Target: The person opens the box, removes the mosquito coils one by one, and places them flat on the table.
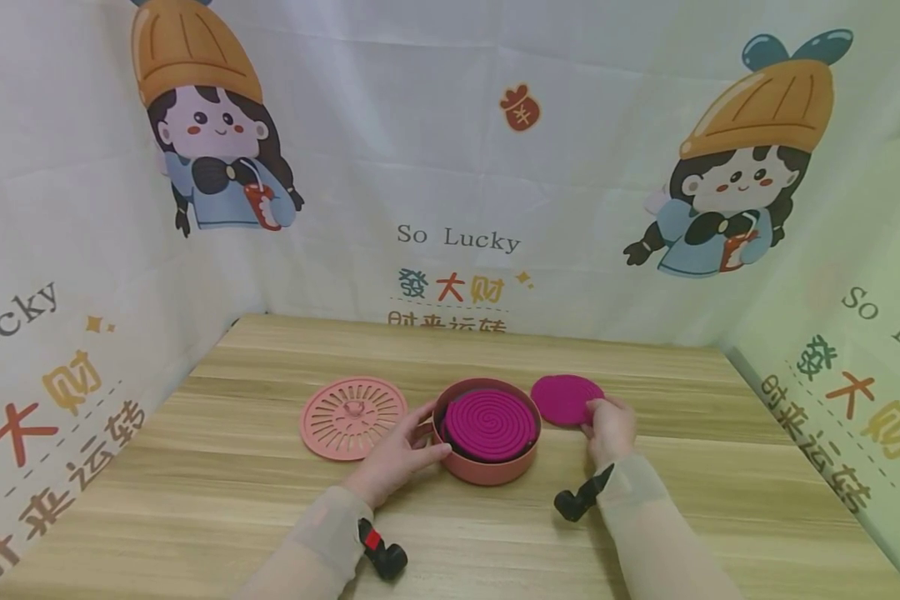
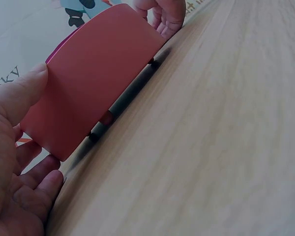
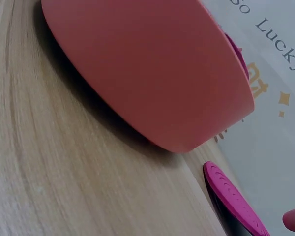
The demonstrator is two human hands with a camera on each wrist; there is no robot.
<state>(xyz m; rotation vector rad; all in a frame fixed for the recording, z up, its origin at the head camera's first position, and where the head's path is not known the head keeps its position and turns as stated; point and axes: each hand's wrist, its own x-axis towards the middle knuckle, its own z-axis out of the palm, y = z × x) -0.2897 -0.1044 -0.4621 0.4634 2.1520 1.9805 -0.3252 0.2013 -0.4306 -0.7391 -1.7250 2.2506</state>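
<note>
The round pink box (image 1: pixel 487 473) sits on the wooden table (image 1: pixel 487 542), with a dark pink coil (image 1: pixel 491 424) inside it. The person's left hand (image 1: pixel 397 458) grips the box's left side, its thumb on the wall. A slotted pink lid (image 1: pixel 352 419) lies left of the box. Right of the box, the right hand (image 1: pixel 612 427) has bent fingers at the edge of a flat dark pink disc (image 1: pixel 565 400); I can't tell if they pinch it.

Pale cloth (image 1: pixel 420 167) on three sides, cartoon figures (image 1: pixel 228 193) in orange hats (image 1: pixel 765 108), "So Lucky" lettering (image 1: pixel 459 238), wood-grain tabletop (image 1: pixel 720 467), greenish tint at right
</note>
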